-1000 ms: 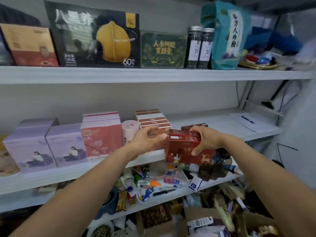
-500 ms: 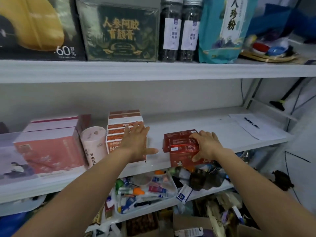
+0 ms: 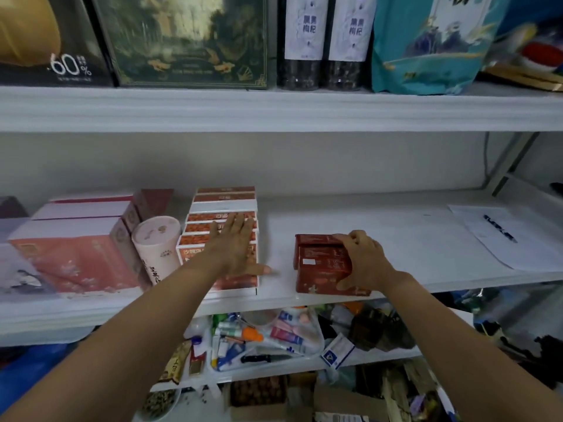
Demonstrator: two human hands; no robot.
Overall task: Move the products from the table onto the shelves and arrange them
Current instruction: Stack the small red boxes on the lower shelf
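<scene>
Two dark red boxes (image 3: 320, 263) stand one behind the other at the front of the white middle shelf (image 3: 380, 239). My right hand (image 3: 362, 260) grips them from the right, fingers curled over their tops and thumb on the front box's face. To their left is a row of orange and white boxes (image 3: 222, 205). My left hand (image 3: 236, 245) lies flat on that row's front boxes with straight fingers and the thumb stretched out to the right. A bare gap of shelf separates the two groups.
A pink cylinder (image 3: 158, 248) and pink boxes (image 3: 76, 239) fill the shelf's left part. A paper sheet with a pen (image 3: 499, 233) lies at its right end. The top shelf carries a dark green box (image 3: 182, 41), two jars (image 3: 326, 41) and a teal bag (image 3: 426, 47). Cluttered small items lie below.
The red boxes went from held in the air to standing on the middle shelf. My left hand let go of them and moved onto the orange boxes. The camera came closer.
</scene>
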